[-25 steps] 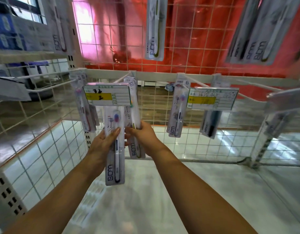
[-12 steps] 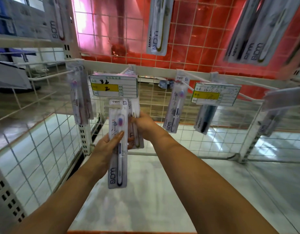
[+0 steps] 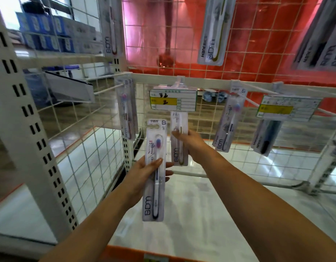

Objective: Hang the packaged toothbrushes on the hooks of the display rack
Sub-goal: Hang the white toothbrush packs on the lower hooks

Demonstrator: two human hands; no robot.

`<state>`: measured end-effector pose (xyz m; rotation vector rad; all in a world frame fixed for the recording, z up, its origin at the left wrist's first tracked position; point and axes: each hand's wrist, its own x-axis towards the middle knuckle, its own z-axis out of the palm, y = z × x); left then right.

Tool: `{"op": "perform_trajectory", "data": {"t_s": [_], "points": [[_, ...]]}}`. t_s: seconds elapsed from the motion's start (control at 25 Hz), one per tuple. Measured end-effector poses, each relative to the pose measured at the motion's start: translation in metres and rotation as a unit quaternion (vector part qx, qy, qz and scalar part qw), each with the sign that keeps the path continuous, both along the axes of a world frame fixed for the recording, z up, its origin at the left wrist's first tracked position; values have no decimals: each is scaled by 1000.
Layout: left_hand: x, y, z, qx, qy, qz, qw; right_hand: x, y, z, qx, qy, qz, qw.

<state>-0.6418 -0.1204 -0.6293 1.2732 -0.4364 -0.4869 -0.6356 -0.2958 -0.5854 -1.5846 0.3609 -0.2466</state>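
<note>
Head view: two hands up at the display rack (image 3: 182, 80). The left hand (image 3: 144, 173) pinches one packaged toothbrush (image 3: 154, 171), upright, thumb across its front, just below and left of the yellow price tag (image 3: 173, 100). The right hand (image 3: 190, 140) grips a second pack (image 3: 179, 140) hanging straight under that tag. Four more packs hang along this rail: one left of the tag, two right, one blurred at the far right edge. Three hang above on the red-backed grid (image 3: 248, 44). A second tag (image 3: 287, 107) covers the dark pack's top.

Top-right dark toothbrush packs (image 3: 322, 44) cut off by the edge and blurred. My right hand (image 3: 190, 141) covers part of the clear olive-handled toothbrush pack (image 3: 179, 148); white-and-yellow price tag (image 3: 173, 100) hides its top.
</note>
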Motion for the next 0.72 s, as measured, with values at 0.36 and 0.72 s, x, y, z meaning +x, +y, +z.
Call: {"op": "perform_trajectory", "data": {"t_s": [0.36, 0.72], "points": [[-1, 13, 18, -25, 28, 6, 999, -45, -10, -57, 27, 80, 29, 996], [-25, -17, -1, 14, 24, -32, 999, -110, -20, -77, 47, 138, 74, 987]]}}
